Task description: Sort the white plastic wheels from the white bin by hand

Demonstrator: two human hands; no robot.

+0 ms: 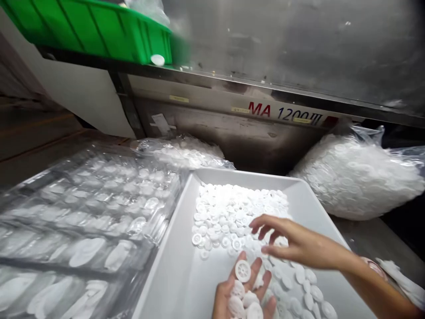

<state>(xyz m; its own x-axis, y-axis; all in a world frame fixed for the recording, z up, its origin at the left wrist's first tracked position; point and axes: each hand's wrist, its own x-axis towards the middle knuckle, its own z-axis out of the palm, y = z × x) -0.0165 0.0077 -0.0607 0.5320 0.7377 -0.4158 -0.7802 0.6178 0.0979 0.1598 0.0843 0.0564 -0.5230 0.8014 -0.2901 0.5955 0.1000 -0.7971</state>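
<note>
A stainless steel machine panel (292, 44) filled the far side, its lower band labelled "MA 1200 III" in red and dark blue. A green plastic crate (99, 31) sat on the ledge above it, with one white disc (157, 60) lying against its corner. Bulging clear plastic bags (355, 177) of white parts leaned beneath the panel at the right, and another bag (186, 151) lay behind the tray. At the left, clear plastic sheeting (83, 208) covered rows of white pieces. A shallow white tray (232, 178) held a spread of white plastic discs (235, 212), many with spoked centres and holes. The left hand (237, 288) lay palm up with its fingers parted, holding several discs. The right hand (285, 241) reached in from the right with its fingers open and curved, just over the pile; any contact with the discs was hidden.
</note>
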